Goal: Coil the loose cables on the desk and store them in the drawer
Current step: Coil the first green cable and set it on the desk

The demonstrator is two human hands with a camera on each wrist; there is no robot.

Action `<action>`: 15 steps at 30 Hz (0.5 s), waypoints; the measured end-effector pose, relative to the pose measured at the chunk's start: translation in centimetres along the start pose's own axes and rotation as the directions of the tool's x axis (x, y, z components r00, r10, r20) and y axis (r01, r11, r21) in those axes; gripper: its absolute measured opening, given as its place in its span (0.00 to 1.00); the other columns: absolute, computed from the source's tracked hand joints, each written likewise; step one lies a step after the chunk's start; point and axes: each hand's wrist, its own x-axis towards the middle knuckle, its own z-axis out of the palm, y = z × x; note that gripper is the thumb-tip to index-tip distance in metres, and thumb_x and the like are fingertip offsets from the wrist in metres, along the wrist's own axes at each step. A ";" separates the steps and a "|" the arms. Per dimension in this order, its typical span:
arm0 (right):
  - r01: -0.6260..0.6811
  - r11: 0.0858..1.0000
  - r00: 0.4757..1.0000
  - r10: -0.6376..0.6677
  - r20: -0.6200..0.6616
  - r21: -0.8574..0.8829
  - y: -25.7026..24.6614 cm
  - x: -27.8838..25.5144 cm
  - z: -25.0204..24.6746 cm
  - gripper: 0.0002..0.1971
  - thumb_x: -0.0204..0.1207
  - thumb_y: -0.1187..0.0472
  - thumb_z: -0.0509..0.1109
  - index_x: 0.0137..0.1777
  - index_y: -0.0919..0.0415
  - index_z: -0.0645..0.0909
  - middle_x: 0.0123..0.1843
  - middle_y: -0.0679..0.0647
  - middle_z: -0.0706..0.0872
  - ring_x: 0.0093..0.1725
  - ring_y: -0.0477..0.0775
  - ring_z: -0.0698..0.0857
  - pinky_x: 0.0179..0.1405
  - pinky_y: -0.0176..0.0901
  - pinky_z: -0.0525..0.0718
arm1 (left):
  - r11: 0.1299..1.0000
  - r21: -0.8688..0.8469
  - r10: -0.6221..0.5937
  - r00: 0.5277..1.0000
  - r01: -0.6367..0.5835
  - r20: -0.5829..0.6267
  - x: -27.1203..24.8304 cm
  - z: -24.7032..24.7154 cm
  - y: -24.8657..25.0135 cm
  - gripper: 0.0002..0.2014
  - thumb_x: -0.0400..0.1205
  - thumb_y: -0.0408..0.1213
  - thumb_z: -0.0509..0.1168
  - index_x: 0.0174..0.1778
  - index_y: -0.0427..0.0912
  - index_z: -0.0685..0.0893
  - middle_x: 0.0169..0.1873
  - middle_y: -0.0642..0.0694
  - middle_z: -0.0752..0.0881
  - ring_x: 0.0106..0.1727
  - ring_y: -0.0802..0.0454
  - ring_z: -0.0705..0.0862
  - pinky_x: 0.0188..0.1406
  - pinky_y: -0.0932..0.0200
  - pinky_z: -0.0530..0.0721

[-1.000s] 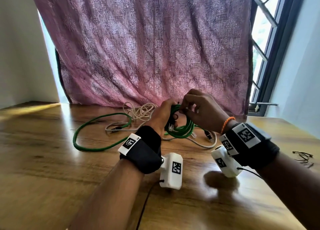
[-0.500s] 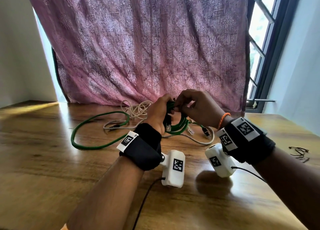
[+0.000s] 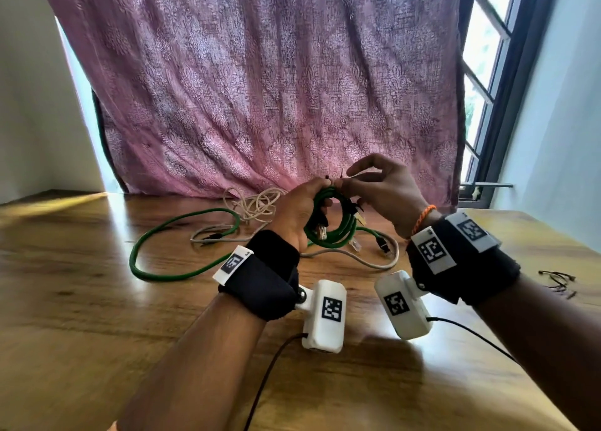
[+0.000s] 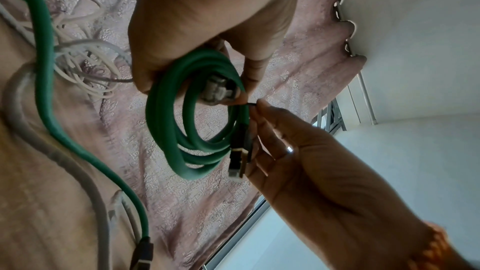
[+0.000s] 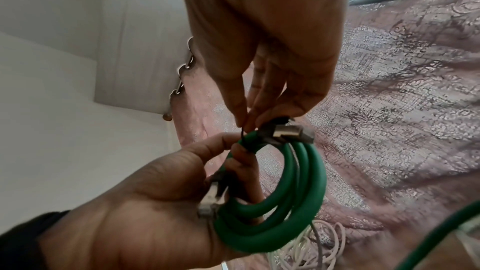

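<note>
Above the counter [image 3: 81,300], between the two raised hands, one green cable [image 3: 338,232] was wound into a tight coil. The left hand [image 3: 296,213] had its grip closed round the coil's near side, fingers curled through the loops. The right hand [image 3: 387,187] held a narrow pinch at the top of the coil, on what looked like a thin black tie [image 4: 250,104], though the strand was too fine to be sure of.

As a judgement, the task was at an early stage: one cable was coiled and being bound. A second green cable [image 3: 169,261] lay in a wide loose loop on the counter to the left. A grey cable [image 3: 367,263] curved beneath the hands, and a tangle of thin white cord [image 3: 257,203] sat near the curtain [image 3: 276,89]. All three were uncoiled. No drawer was visible in any view, so nothing appeared stored.

The head view alone showed the spread of loose cables and some small dark ties [image 3: 557,279] well apart at the right. The left wrist view showed a metal plug [image 4: 239,161] hanging at the coil's side, just beside the right fingers [image 4: 265,151]. The right wrist view showed the other plug [image 5: 210,202] tucked against the left palm, hidden from the head camera.
</note>
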 end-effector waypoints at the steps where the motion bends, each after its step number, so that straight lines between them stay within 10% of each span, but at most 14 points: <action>1: -0.001 1.000 1.000 0.001 -0.008 0.004 0.0 -0.1 0.0 0.09 0.68 0.67 0.78 0.39 0.59 0.80 0.36 0.57 0.89 0.32 0.49 0.84 0.31 0.36 0.80 | 1.000 0.002 0.003 1.000 -0.003 0.003 -0.1 0.1 -0.1 0.08 0.80 0.37 0.65 0.36 0.42 0.84 0.20 0.49 0.78 0.16 0.61 0.72 0.16 0.71 0.70; 15: 0.049 0.999 0.999 -0.049 -0.024 -0.004 0.3 -0.7 1.0 0.08 0.66 0.65 0.79 0.45 0.62 0.88 0.39 0.58 0.90 0.33 0.47 0.87 0.33 0.36 0.83 | 0.989 0.095 0.126 0.985 -0.115 -0.115 -0.2 0.2 -0.3 0.05 0.77 0.33 0.70 0.35 0.43 0.85 0.24 0.47 0.80 0.14 0.60 0.69 0.15 0.72 0.67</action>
